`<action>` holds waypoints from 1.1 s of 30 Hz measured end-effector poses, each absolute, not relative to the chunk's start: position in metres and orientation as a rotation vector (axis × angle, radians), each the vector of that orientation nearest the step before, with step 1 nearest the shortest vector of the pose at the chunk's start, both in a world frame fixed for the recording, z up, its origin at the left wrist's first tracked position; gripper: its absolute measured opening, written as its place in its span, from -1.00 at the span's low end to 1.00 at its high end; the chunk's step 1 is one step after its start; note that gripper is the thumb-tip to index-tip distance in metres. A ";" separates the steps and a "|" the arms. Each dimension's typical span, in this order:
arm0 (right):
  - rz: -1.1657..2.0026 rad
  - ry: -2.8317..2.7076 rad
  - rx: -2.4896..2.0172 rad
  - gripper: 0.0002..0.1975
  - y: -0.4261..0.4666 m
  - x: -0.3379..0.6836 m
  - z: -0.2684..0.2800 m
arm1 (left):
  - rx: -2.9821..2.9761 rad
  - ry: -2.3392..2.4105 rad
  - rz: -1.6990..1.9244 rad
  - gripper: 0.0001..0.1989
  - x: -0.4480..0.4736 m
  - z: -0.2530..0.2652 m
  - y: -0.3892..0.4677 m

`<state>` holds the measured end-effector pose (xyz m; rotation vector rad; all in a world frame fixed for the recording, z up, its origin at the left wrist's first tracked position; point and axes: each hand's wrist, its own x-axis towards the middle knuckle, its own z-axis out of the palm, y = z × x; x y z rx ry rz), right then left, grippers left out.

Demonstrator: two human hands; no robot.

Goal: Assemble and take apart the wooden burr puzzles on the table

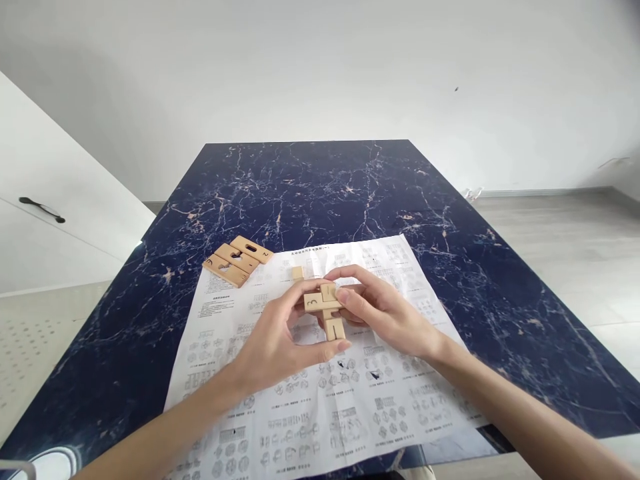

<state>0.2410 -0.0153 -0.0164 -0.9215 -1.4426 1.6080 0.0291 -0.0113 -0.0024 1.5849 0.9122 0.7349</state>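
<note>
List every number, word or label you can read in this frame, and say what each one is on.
"3": on the wooden puzzle piece that both hands hold, left hand and right hand.
"2": on the far piece of the loose wooden pieces lying on the table.
Other markings on those loose pieces: too unclear to read.
Heading and captions on the instruction sheet: printed text among diagrams, too small and blurred to read.

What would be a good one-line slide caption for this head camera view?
Both hands, left hand and right hand, hold interlocked wooden puzzle pieces above an instruction sheet.
</note>
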 end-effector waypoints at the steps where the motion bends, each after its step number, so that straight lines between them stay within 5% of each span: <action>1: 1.599 -1.450 -0.923 -0.62 -0.015 0.241 -0.016 | 1.579 0.908 0.731 -0.43 0.029 -0.002 -0.011; 20: 1.547 -1.494 -0.880 -0.60 -0.011 0.243 -0.021 | 1.633 0.898 0.841 -0.42 0.026 -0.004 -0.009; 28: 0.748 -2.014 -1.082 -0.62 -0.018 0.237 -0.034 | 1.367 1.138 1.207 -0.65 0.013 -0.004 0.014; 33: 0.564 -2.271 -1.013 -0.48 -0.022 0.226 -0.036 | 1.311 1.143 1.200 -0.62 0.016 -0.006 0.015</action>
